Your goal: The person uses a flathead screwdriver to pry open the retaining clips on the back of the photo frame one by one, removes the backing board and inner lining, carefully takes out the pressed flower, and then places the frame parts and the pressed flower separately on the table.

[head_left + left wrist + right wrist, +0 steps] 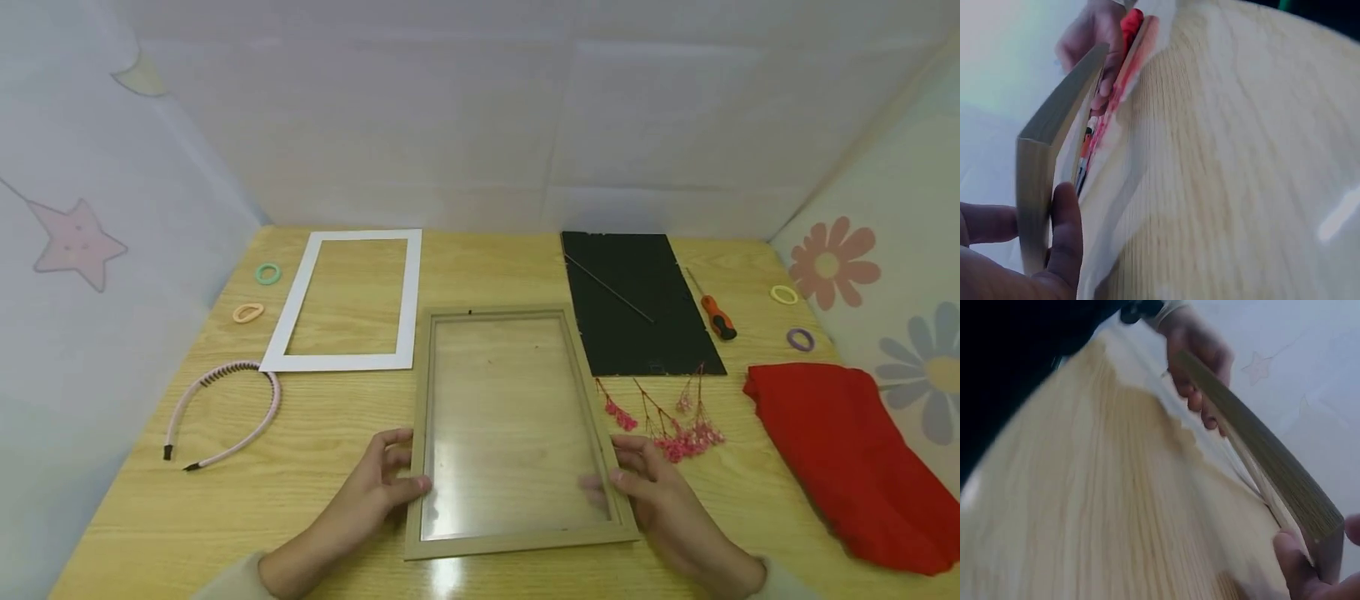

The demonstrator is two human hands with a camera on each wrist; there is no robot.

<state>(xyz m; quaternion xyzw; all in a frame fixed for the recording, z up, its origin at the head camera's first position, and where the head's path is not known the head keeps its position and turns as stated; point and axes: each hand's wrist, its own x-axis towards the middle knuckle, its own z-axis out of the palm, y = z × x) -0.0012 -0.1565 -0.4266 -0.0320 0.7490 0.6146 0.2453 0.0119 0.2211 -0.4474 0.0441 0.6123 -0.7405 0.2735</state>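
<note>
Wood and glass: the picture frame lies at the desk's six o'clock edge, the left hand and right hand each pinching a long side, thumbs over the rim. The step looks like lifting or positioning it; next needs an even two-handed raise. Farther off, white mat at eleven o'clock, black backing board at one.

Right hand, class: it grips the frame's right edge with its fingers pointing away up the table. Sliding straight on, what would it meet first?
Probably the pink dried flowers, which lie just beyond the right hand beside the picture frame; the black backing board comes later.
</note>
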